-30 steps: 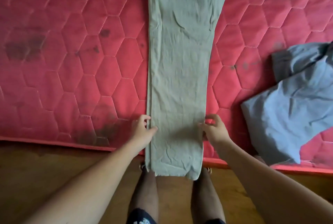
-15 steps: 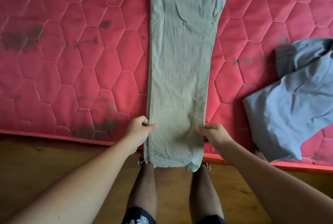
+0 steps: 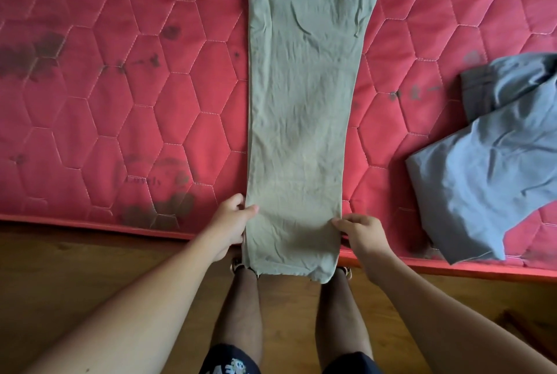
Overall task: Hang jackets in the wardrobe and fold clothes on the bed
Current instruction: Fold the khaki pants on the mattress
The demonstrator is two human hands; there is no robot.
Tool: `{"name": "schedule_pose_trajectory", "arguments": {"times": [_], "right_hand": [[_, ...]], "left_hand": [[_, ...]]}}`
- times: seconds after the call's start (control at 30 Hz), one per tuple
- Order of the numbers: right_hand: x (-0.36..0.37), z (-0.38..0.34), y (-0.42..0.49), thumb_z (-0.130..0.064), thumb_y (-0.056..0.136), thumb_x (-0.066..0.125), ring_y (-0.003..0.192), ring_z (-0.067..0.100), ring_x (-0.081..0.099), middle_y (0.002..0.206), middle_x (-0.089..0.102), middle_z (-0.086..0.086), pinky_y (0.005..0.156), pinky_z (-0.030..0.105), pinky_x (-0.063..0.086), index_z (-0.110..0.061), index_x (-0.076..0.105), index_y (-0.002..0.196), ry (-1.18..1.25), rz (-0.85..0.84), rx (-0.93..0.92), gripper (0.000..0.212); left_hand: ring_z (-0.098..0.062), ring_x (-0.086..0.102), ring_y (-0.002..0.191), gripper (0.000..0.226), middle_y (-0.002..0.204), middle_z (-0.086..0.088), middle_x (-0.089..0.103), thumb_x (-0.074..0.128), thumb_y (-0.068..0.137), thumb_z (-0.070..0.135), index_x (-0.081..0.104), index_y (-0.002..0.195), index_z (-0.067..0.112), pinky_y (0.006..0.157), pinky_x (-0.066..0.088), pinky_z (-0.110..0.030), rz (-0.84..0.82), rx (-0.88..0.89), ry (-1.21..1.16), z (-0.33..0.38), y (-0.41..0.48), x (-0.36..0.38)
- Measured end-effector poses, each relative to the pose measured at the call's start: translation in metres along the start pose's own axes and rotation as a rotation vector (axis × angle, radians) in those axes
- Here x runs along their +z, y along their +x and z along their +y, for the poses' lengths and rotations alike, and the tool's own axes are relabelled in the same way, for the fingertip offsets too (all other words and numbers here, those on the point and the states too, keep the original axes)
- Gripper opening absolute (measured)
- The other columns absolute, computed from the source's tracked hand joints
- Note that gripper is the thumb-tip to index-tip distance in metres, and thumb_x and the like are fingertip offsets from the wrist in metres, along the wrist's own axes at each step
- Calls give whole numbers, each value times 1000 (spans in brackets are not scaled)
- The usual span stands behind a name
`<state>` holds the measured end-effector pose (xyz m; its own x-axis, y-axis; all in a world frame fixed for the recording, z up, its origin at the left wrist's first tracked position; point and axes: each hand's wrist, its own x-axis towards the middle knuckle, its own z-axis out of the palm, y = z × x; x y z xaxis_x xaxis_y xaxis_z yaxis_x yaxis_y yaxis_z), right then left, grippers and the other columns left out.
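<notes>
Pinching trousers (image 3: 298, 120) hem edges: left hand (image 3: 229, 223), right hand (image 3: 360, 233); cloth between.

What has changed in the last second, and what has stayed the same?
The right hand slid a little along the edge of the trousers toward the hem, nearer the mattress edge. The left hand keeps its grip on the other edge. The trousers and the blue cloth lie as before.

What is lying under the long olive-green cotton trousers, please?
The olive-green trousers lie flat on the red quilted mattress, which shows either side; their hem overhangs its edge above the brown wooden floor. The strip directly beneath is covered.
</notes>
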<state>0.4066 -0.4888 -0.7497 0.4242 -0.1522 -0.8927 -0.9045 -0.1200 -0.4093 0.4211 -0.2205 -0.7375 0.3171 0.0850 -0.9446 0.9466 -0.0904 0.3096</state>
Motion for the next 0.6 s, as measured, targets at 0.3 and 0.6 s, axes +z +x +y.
{"name": "schedule_pose_trajectory", "arguments": {"times": [0.3, 0.6], "right_hand": [[3, 7, -4, -20, 89, 75, 98, 32, 74, 97, 78, 12, 96, 55, 56, -1, 77, 94, -21, -248, 186, 20], [1, 1, -11, -24, 90, 76, 88, 30, 76, 93, 78, 15, 86, 45, 61, 4, 75, 95, -20, -223, 148, 28]], "left_hand": [[-12, 66, 107, 23, 114, 7, 73, 69, 92, 37, 68, 109, 21, 88, 45, -36, 11, 136, -55, 43, 24, 2], [-23, 59, 91, 15, 96, -11, 65, 66, 93, 20, 56, 82, 16, 78, 42, -46, 81, 112, -120, 51, 46, -9]]}}
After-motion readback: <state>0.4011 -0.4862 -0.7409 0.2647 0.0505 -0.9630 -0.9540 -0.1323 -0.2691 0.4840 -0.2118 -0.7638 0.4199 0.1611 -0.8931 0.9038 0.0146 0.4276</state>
